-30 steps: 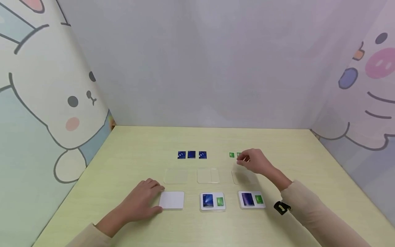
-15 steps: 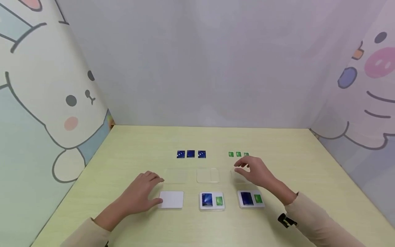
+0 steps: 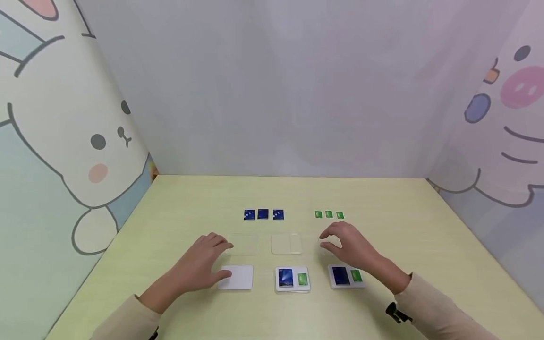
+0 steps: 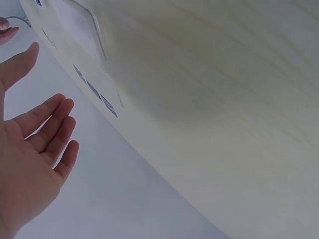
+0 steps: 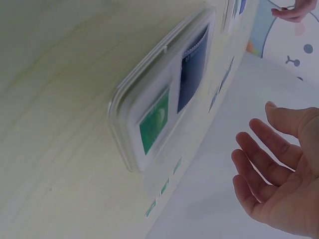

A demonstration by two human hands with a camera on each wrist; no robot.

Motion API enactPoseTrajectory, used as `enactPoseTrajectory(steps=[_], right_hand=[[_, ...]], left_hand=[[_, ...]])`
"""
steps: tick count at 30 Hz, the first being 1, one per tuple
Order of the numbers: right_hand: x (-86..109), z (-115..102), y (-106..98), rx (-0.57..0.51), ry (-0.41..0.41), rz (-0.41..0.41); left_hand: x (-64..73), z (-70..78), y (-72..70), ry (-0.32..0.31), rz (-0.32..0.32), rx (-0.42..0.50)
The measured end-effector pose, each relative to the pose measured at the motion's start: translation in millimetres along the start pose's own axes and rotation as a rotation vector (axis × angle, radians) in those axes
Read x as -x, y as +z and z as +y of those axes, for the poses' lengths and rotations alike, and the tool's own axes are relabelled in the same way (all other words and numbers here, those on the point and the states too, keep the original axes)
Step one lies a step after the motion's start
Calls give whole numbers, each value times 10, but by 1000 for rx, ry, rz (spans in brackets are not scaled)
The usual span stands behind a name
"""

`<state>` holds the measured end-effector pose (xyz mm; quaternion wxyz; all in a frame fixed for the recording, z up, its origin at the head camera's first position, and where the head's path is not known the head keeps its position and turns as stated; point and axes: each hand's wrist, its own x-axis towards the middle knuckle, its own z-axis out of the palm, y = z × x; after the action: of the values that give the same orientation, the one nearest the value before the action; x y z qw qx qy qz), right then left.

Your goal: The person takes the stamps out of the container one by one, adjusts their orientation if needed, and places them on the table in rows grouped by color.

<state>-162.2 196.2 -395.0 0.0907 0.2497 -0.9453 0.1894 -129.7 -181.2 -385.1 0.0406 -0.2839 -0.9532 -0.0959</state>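
Note:
My left hand [image 3: 199, 266] hovers with relaxed, parted fingers and thumb at the left edge of a blank white card [image 3: 239, 278]. Nothing is held in that hand [image 4: 35, 144], as the left wrist view shows. Above the clear cover on the right, my right hand [image 3: 350, 244] hangs with loosely bent fingers. The right wrist view shows the palm of this hand [image 5: 284, 169] holding nothing. Close to it lies a clear case [image 5: 122, 112] with a dark blue stamp [image 5: 192, 69] and a green stamp [image 5: 154, 122] on a white card. The right-hand cover is partly hidden.
Beside the blank card is another case [image 3: 293, 289] with blue and green stamps. Behind stand clear covers, left [image 3: 244, 244] and middle [image 3: 280, 244]. Farther back lie three blue stamps [image 3: 263, 214] and three green stamps [image 3: 329, 214]. Printed curtains surround the table [image 3: 191, 193].
My right hand has drawn back from the green stamps toward me, uncovering all three. The left hand has lifted and shifted slightly right over the white card.

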Motion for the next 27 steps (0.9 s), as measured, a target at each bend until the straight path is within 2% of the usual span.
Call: enactPoseTrajectory(steps=[9, 18, 27], right_hand=[[7, -40, 7, 40, -92, 46], [61, -139, -2, 95, -122, 64], [94, -188, -9, 127, -163, 122]], left_hand=[[-124, 77, -10, 22, -18, 16], [-192, 134, 27, 45, -4, 24], [-305, 222, 15, 50, -23, 10]])
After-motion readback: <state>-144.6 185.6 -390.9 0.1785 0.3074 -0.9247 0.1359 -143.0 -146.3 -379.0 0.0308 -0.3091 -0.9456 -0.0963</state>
